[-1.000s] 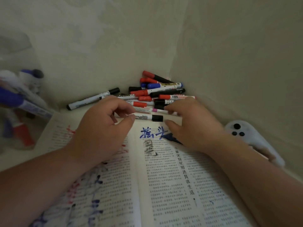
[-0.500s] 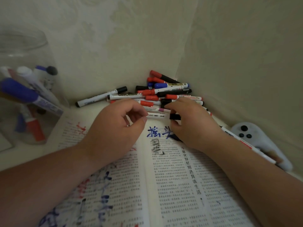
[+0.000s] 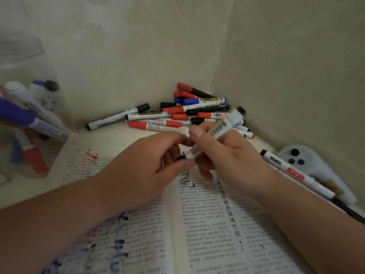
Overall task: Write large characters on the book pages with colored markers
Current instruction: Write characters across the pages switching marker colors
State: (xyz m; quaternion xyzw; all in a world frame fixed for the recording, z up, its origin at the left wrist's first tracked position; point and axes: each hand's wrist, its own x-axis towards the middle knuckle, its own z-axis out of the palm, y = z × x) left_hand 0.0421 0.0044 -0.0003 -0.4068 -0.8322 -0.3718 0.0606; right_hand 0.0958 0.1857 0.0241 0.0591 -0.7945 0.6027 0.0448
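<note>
At the bottom of the frame an open book [image 3: 207, 224] lies across the surface [image 3: 122, 135], its printed pages running from lower left to lower right. Large blue and red marker strokes cover the lower left page, a red character sits near that page's upper edge, and dark strokes show just below the hands near the centre fold.

Above the fold, at the centre of the frame, the two hands meet. The right hand [image 3: 227, 159] has its grip clenched round a white marker [image 3: 219, 131], which slants up to the right with its black end blurred. The left hand [image 3: 138, 171] pinches the marker's lower dark tip end between thumb and fingers; whether that is a cap cannot be told.

At the right edge another white marker [image 3: 296, 175] lies beside a pale controller [image 3: 316, 169] with dark buttons.

At the left a clear jar [image 3: 45, 107] holds several markers.

Farther back, in the corner of the walls at upper centre, a pile of markers [image 3: 183, 113] lies with red, black and blue caps.
</note>
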